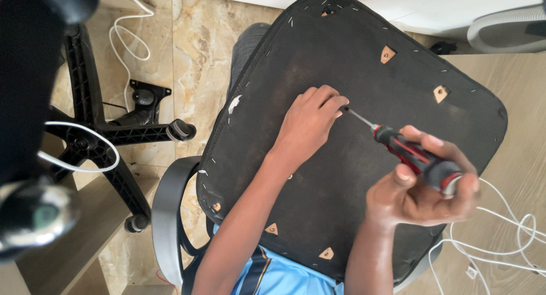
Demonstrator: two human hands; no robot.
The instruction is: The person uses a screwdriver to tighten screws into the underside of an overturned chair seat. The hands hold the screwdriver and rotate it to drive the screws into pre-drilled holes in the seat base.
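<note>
The chair seat [352, 158] lies upside down on the person's lap, black cloth side up, so the bottom is easy to reach. Closest to me, the right hand [421, 192] is wrapped tight around the red and black screwdriver [412, 155]. The fingers curl round the fat handle, and I think that gives a strong grip for turning. The thin metal tip points up and left, to the middle of the seat.

There the left hand [310, 124] rests on the cloth. Its fingers [333, 101] are pinched close together right at the tip, as if to keep it on one small spot. I cannot see what sits under them.

Little tan screw spots [388, 54] show near the seat's edges. Farther off, the chair's black wheel base [108, 133] lies on the stone floor [199, 50], apart from the seat. White cables [512, 238] trail on the right.
</note>
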